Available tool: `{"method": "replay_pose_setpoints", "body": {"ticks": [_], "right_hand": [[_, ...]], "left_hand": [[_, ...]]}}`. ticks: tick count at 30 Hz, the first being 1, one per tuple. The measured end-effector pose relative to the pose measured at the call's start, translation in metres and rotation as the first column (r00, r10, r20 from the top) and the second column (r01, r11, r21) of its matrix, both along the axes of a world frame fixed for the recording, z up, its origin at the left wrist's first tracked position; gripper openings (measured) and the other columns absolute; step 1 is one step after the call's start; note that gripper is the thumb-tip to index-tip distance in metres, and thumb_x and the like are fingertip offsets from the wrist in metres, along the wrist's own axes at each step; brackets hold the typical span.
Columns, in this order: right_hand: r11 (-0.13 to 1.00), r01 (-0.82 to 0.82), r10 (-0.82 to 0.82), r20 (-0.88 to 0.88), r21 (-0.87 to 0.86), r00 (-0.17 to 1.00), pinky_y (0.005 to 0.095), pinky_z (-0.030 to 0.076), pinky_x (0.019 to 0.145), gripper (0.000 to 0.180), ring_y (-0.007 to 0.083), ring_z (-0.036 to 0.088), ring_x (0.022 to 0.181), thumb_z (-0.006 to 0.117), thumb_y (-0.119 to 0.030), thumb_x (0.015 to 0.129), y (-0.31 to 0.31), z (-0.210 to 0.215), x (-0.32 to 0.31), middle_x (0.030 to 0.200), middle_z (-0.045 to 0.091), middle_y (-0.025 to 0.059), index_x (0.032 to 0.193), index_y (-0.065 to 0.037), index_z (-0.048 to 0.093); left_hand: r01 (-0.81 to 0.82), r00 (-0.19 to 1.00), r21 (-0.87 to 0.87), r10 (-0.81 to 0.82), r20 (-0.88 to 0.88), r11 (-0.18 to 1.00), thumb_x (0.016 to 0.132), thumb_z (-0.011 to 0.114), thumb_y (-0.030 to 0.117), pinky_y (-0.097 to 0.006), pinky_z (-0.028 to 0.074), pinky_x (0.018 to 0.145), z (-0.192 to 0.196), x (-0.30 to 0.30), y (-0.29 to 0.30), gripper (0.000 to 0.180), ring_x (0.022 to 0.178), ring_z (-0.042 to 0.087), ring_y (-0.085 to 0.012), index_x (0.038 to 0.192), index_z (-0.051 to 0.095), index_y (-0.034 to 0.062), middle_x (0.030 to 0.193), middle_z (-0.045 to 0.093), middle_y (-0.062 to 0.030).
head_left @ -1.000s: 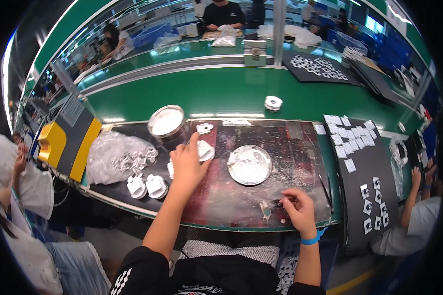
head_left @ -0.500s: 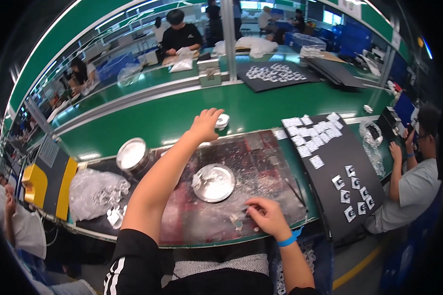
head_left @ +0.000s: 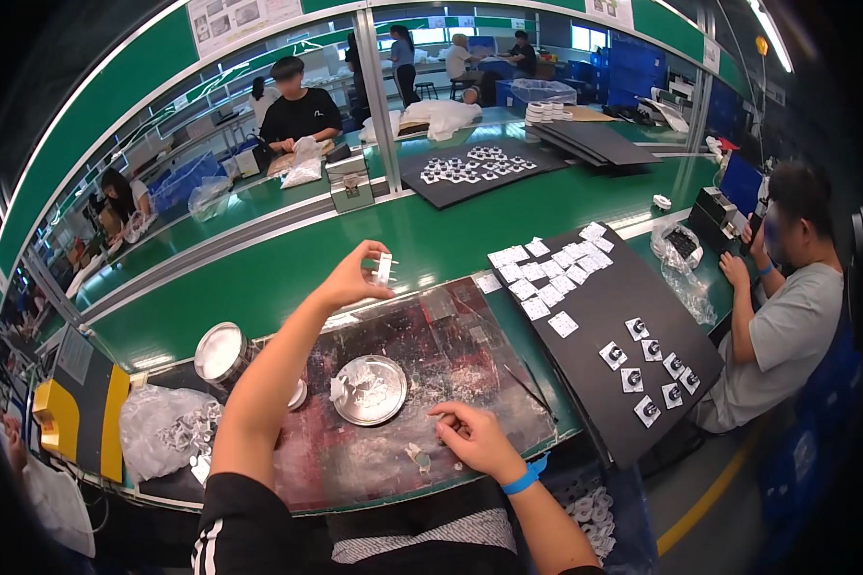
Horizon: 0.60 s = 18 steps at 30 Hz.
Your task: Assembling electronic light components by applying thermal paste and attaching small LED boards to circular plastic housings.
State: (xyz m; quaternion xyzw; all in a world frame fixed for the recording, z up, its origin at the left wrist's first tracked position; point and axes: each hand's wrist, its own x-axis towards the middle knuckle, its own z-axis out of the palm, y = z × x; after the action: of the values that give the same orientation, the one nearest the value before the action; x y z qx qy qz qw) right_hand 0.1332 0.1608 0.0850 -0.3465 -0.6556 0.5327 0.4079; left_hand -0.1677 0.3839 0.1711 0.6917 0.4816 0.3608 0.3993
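My left hand (head_left: 353, 275) is reached out over the far side of the work mat, its fingers closed on a white plastic part (head_left: 384, 269) with small prongs. My right hand (head_left: 477, 441) hovers above the near part of the mat, fingers curled with thumb against them; whatever they may hold is too small to make out. Between the hands lies a round metal dish (head_left: 396, 406) with white paste and a pale scraper-like piece at its left rim. A tin of white paste (head_left: 221, 353) stands left of my left forearm.
A stained mat (head_left: 326, 470) covers the bench. To the right, a black board (head_left: 585, 355) carries white square pieces, several with dark centres. A bag of white parts (head_left: 153, 422) lies left, beside a yellow-and-grey machine (head_left: 91, 407). A co-worker (head_left: 786, 297) sits at the right.
My left hand has lifted the white part off the green bench, and the part now shows between its fingers. My right hand stays low over the mat. The view has shifted right.
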Motion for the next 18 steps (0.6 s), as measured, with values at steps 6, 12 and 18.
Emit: {"method": "replay_pose_setpoints", "body": {"ticks": [6, 12, 18], "right_hand": [[1.0, -0.031, 0.031, -0.108, 0.005, 0.994, 0.0271, 0.052, 0.072, 0.041, 0.0091, 0.062, 0.078, 0.063, -0.016, 0.104, 0.002, -0.001, -0.002, 0.095, 0.07, 0.0055, 0.142, -0.003, 0.054], [0.968, -0.139, 0.017, -0.5, -0.208, 0.866, 0.0235, 0.045, 0.072, 0.045, 0.0076, 0.057, 0.084, 0.051, -0.019, 0.111, -0.02, 0.014, -0.002, 0.103, 0.066, 0.0039, 0.153, -0.004, 0.043], [0.967, 0.247, -0.252, 0.089, 0.063, 0.964, 0.0303, 0.052, 0.07, 0.027, 0.0124, 0.064, 0.077, 0.062, -0.01, 0.103, -0.042, 0.018, 0.021, 0.09, 0.069, 0.0069, 0.128, -0.002, 0.067]], "left_hand": [[0.164, 0.904, 0.104, -0.192, 0.383, 0.981, 0.065, 0.099, 0.002, -0.042, 0.051, 0.107, -0.003, 0.06, -0.16, 0.093, 0.126, 0.06, -0.0231, 0.133, 0.038, 0.0118, 0.137, 0.059, -0.0154], [-0.037, 0.992, 0.152, 0.018, 0.125, 0.988, 0.066, 0.1, 0.014, -0.037, 0.046, 0.113, -0.037, 0.095, -0.255, 0.096, 0.13, 0.059, -0.0221, 0.146, 0.051, -0.0016, 0.14, 0.061, -0.0141], [-0.197, 0.969, 0.297, 0.231, -0.084, 0.934, 0.062, 0.098, 0.023, -0.046, 0.048, 0.101, -0.074, 0.126, -0.283, 0.078, 0.117, 0.062, -0.0383, 0.128, 0.061, 0.0044, 0.125, 0.066, -0.0163]]}}
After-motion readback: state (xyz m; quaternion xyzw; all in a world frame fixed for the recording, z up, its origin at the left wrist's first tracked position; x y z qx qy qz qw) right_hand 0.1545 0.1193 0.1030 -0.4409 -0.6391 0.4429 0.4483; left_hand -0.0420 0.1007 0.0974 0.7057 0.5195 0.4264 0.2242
